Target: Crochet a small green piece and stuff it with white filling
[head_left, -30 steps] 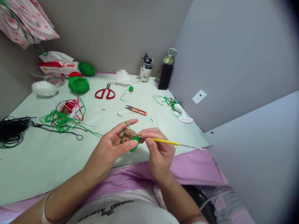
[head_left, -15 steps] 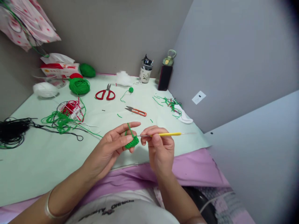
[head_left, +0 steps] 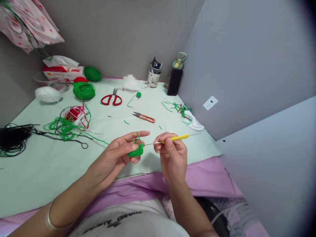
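Between the thumb and fingers of my left hand (head_left: 120, 148) is a small green crochet piece (head_left: 135, 151). Green yarn (head_left: 138, 135) runs from it over my raised index finger, and a strand trails left across the table. My right hand (head_left: 172, 151) grips a crochet hook (head_left: 177, 138) by its yellow handle, closed like a pen hold. The hook's thin metal shaft points left, its tip at the upper right edge of the green piece, where a bit of green yarn meets it.
Orange thread snips (head_left: 144, 117) and red-handled scissors (head_left: 111, 98) lie beyond my hands. Tangled yarn (head_left: 71, 120), a black yarn bundle (head_left: 14, 136) and a green yarn ball (head_left: 84, 90) are at left. A jar (head_left: 153, 78), phone (head_left: 174, 81) and bottle (head_left: 179, 61) stand at the back.
My right hand has shifted slightly right, and the hook now tilts with its handle end higher. The green piece has moved a little left with my left fingers, widening the gap between hands.
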`<state>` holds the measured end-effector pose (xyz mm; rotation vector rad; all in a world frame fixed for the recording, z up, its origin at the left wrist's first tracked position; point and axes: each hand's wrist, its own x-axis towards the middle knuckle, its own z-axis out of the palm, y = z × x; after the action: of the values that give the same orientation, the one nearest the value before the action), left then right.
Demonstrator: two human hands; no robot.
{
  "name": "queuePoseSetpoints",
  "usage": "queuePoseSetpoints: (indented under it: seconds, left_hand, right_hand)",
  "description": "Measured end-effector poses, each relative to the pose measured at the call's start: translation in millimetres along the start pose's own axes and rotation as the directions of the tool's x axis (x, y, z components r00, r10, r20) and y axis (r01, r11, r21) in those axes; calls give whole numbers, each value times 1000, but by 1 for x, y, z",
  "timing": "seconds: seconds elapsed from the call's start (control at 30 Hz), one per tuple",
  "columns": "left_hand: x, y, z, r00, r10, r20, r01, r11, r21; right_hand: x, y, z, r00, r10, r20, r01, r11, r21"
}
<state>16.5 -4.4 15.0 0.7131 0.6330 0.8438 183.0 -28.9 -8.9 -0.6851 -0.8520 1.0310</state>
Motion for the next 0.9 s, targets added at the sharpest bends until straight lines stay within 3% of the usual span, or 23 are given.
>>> queuePoseSetpoints:
  seconds: [0.17, 0.37, 0.53, 0.63, 0.7, 0.77, 0.83, 0.9]
  left_hand:
    - [0, -6, -3, 996, 91, 7, -91, 986, 141]
    - [-1, -12, -2, 981, 191, -23, -167, 906, 390]
    - [-5, -2, -5, 994, 105, 43, -114, 926, 360]
    - [-9, 7, -4, 990, 131, 46, -138, 895, 425]
    - [-10, 12, -3, 986, 148, 70, -164, 865, 475]
    - [-10, 16, -2, 986, 133, 96, -163, 870, 465]
    - [-7, 19, -3, 989, 102, 105, -135, 909, 395]
    - [-4, 23, -4, 992, 84, 99, -111, 945, 307]
  right_hand:
    - [0, 3, 0, 995, 66, 70, -70, 996, 47]
    - [-4, 16, -1, 988, -82, 134, 103, 982, -160]
    - [3, 12, 0, 989, 86, 118, -84, 996, -27]
    - [5, 9, 6, 980, 152, 129, -162, 984, 68]
    - [4, 6, 10, 988, 78, 133, -79, 997, 2]
    - [3, 2, 14, 982, -115, 153, 141, 975, -173]
    - [5, -2, 18, 913, -342, 223, 403, 843, -355]
    - [11, -5, 22, 817, -493, 300, 576, 671, -466]
